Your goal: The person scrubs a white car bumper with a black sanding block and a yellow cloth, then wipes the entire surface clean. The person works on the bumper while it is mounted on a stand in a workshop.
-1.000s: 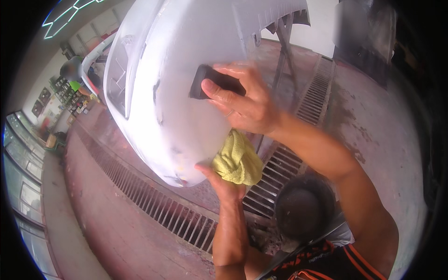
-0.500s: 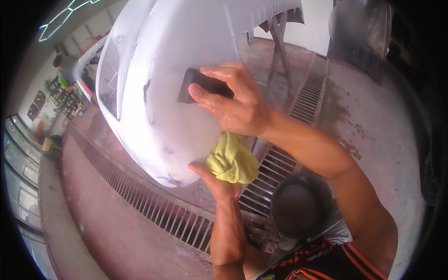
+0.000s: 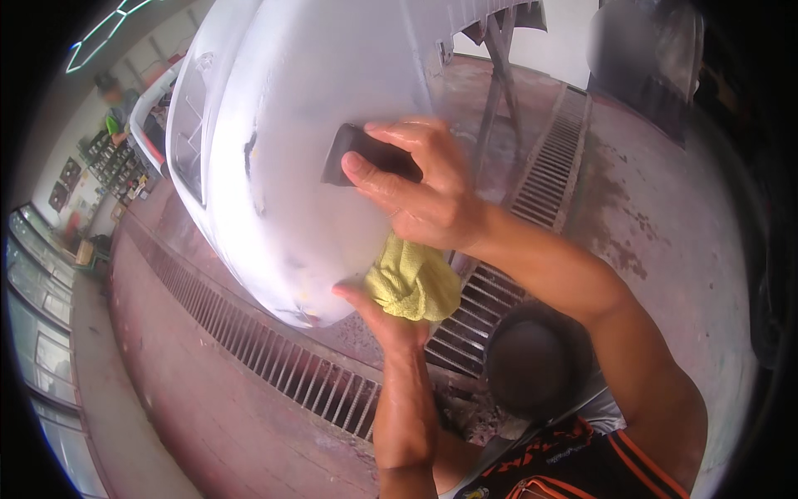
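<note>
Stretching beneath everything, a reddish floor (image 3: 166,358) is overhung by a white bumper-like panel (image 3: 332,75), marked along its left side by dark patches. Slotted drain grating (image 3: 266,345) is set into the floor; a dark shirt (image 3: 549,461) and a round black container (image 3: 536,358) are seen near the lower edge. The left hand (image 3: 386,324) is set at the panel's lower end, thumb extended; a yellow cloth (image 3: 416,279) is bunched over it, and whether it is gripped by the hidden fingers cannot be told. By the right hand (image 3: 424,187), a dark block (image 3: 389,156) is pinched between thumb and fingers, apparently laid against the panel's face.

Should the block be tilted onto an edge, the surface could be gouged; should the wet-looking grip slip, it could be dropped. The cloth could be lost if only loosely supported.

No label can be made out on panel or block; lettering is carried on the shirt, too distorted to be read.
</note>
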A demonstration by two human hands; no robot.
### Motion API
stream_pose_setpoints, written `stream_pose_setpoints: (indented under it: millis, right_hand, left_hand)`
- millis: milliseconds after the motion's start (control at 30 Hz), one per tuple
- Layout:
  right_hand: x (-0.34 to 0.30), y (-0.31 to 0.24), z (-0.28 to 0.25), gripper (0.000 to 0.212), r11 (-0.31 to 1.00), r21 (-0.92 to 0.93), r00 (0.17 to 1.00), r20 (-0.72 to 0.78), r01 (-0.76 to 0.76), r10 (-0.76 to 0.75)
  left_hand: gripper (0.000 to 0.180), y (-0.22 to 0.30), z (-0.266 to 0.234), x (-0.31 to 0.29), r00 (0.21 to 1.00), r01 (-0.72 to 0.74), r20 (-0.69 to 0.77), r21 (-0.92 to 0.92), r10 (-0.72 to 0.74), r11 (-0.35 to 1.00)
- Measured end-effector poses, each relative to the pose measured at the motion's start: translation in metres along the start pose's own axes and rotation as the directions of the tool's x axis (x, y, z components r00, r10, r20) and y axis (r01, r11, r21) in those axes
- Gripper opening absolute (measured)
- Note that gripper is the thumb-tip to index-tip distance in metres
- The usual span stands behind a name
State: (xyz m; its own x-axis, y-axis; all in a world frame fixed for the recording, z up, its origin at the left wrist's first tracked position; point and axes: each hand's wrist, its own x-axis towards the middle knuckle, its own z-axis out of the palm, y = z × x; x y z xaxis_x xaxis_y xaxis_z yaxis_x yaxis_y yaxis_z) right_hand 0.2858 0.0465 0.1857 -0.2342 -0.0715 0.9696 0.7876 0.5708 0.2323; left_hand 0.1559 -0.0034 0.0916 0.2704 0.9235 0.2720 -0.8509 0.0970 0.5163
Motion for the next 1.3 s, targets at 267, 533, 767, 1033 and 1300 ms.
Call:
stream_pose_setpoints:
  millis: [267, 533, 767, 1033, 1300]
  right_hand:
    - [0.019, 0.004, 0.005, 0.056, 1.000, -0.004, 0.999, -0.037, -0.001, 0.001]
    - [0.019, -0.003, 0.007, 0.058, 1.000, 0.006, 1.000, -0.018, -0.016, 0.016]
    - [0.003, -0.013, 0.007, 0.063, 0.998, 0.067, 1.000, 0.002, -0.017, 0.017]
    - [-0.002, -0.005, 0.004, 0.059, 0.999, 0.041, 1.000, 0.007, 0.004, -0.004]
    - [0.006, -0.006, 0.006, 0.055, 0.998, 0.043, 0.999, -0.007, 0.043, -0.043]
  left_hand:
    - [0.097, -0.002, -0.002, 0.000, 1.000, -0.008, 0.011, 0.020, 0.008, 1.000]
    - [0.097, -0.002, -0.007, 0.001, 1.000, -0.017, -0.019, 0.025, 0.018, 1.000]
    - [0.096, 0.000, 0.000, 0.000, 1.000, -0.018, 0.000, 0.065, 0.018, 0.998]
    - [0.094, -0.002, -0.002, -0.001, 1.000, -0.022, -0.018, 0.018, 0.022, 1.000]
    - [0.093, -0.004, 0.001, 0.001, 0.999, -0.019, -0.035, 0.006, 0.019, 1.000]
